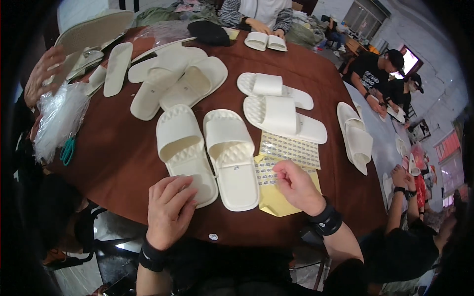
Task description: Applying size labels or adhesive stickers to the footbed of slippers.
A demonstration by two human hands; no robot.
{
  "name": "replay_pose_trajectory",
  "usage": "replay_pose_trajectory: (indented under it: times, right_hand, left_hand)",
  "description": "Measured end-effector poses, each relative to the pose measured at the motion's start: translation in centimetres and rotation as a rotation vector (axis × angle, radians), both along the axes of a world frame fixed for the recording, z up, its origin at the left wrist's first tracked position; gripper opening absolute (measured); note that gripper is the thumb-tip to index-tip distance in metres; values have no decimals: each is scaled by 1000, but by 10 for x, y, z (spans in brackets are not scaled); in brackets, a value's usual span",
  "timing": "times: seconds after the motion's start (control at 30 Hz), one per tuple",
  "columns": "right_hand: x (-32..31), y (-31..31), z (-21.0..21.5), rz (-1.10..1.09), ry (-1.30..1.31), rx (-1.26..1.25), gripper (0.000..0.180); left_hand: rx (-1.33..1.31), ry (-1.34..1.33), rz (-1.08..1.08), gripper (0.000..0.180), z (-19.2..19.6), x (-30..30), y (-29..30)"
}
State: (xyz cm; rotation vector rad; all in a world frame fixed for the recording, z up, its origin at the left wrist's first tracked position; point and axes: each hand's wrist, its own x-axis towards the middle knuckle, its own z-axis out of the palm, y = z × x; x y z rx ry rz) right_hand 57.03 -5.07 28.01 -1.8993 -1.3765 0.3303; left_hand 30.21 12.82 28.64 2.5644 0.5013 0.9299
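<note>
A pair of white slippers lies in front of me, toes pointing away. My left hand (170, 207) rests over the heel of the left slipper (181, 143), its fingers loosely bent and apart, hiding part of the sole. The right slipper (229, 148) carries a small printed label on its insole. Beside it, my right hand (300, 190) is over a yellow sheet of size stickers (276, 204), thumb and fingertips pressed together; anything between them is too small to see. A second sticker sheet (291, 148) lies just beyond, partly under another slipper.
Another white pair (284, 116) lies beyond the sheets, and a single slipper (354, 138) near the right edge. Several slippers (180, 81) are piled at the far left, near clear plastic bags (61, 118) and green-handled scissors (68, 150). Other people work around the brown-covered table (118, 167).
</note>
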Motion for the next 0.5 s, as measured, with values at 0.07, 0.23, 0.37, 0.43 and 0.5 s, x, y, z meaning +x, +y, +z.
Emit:
replay_pose_trajectory:
  times: [0.07, 0.23, 0.37, 0.43, 0.5]
  right_hand:
    - [0, -1, 1, 0, 38, 8, 24]
    - [0, 0, 4, 36, 46, -45, 24]
    - [3, -5, 8, 134, -149, 10, 24]
    - [4, -9, 10, 134, -38, -71, 24]
    - [5, -11, 13, 132, 108, -32, 26]
  left_hand:
    - [9, 16, 17, 28, 0, 0, 0]
    - [6, 19, 21, 27, -1, 0, -1]
    - [8, 26, 26, 27, 0, 1, -1]
    - [0, 17, 23, 26, 0, 1, -2]
    - [-10, 13, 20, 24, -1, 1, -1]
